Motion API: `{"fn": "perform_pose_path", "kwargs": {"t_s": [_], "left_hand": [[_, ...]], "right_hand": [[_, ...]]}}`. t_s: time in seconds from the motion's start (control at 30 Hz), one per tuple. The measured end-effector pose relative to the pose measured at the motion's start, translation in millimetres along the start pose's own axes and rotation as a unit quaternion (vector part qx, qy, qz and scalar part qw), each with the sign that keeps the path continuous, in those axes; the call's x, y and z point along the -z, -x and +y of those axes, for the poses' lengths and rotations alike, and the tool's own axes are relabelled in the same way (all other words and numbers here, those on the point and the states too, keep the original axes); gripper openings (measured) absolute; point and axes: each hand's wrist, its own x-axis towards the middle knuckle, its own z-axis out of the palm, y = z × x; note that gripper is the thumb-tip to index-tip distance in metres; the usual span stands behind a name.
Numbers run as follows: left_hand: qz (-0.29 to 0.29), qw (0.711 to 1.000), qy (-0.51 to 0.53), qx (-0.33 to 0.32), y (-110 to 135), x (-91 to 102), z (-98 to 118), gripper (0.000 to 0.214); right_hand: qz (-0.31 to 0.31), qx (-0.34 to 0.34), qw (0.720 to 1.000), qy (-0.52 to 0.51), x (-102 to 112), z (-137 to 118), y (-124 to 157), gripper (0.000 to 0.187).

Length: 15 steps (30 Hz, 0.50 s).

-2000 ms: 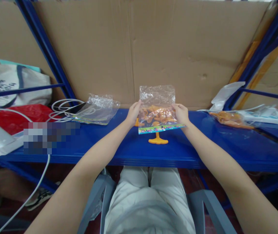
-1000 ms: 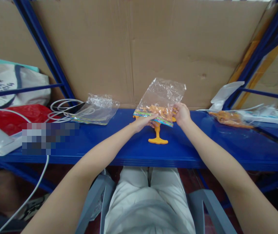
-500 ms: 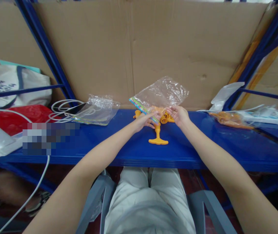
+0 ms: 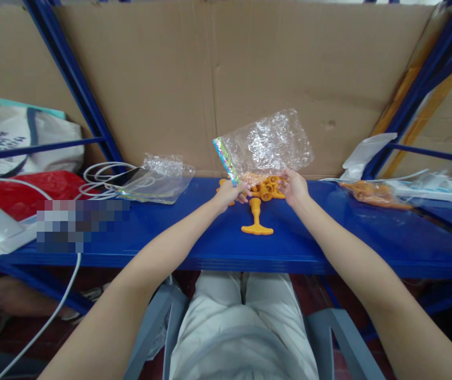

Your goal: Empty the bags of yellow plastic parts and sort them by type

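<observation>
A clear plastic bag (image 4: pixel 277 140) with a colourful printed strip along its left edge stands tilted up against the cardboard. My left hand (image 4: pixel 229 195) is closed on the lower end of that strip. At the bag's lower right edge, my right hand (image 4: pixel 295 189) has its fingers curled in and seems to pinch the film. Several orange plastic parts (image 4: pixel 266 189) with round sockets lie heaped between my hands, partly behind the bag and fingers. An orange T-shaped handle (image 4: pixel 256 219) points toward me on the blue shelf (image 4: pixel 210 237).
Left of my hands lie another clear bag (image 4: pixel 162 184), coiled white cable (image 4: pixel 99 179) and a red item (image 4: pixel 52 187). A wrapped orange item (image 4: pixel 376 194) and a white power strip (image 4: pixel 432 190) are at the right. Cardboard (image 4: pixel 210 79) closes off the back.
The bag has been raised and spread wider, its printed strip now steeper. My left hand has shifted slightly left, uncovering more of the T-handle's stem; the handle stays put.
</observation>
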Motion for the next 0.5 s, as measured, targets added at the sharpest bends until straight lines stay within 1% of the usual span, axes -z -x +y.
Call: {"fn": "perform_pose_path", "kwargs": {"t_s": [0.1, 0.2, 0.4, 0.5], "left_hand": [[0.008, 1.000, -0.010, -0.002, 0.1, 0.5, 0.9, 0.026], [0.020, 1.000, -0.013, -0.009, 0.5, -0.8, 1.8, 0.031], [0.029, 0.999, -0.027, -0.037, -0.8, -2.7, 0.3, 0.039], [0.032, 0.997, -0.041, -0.049, -1.9, 0.2, -1.3, 0.042]], "right_hand": [[0.031, 0.018, 0.999, -0.005, -0.9, 0.9, -1.2, 0.026], [0.051, 0.034, 0.998, -0.008, -1.4, 1.9, -2.2, 0.025], [0.061, 0.052, 0.996, -0.026, 1.9, 2.6, -8.0, 0.017], [0.060, 0.052, 0.996, -0.035, 2.8, 0.8, -8.3, 0.018]]}}
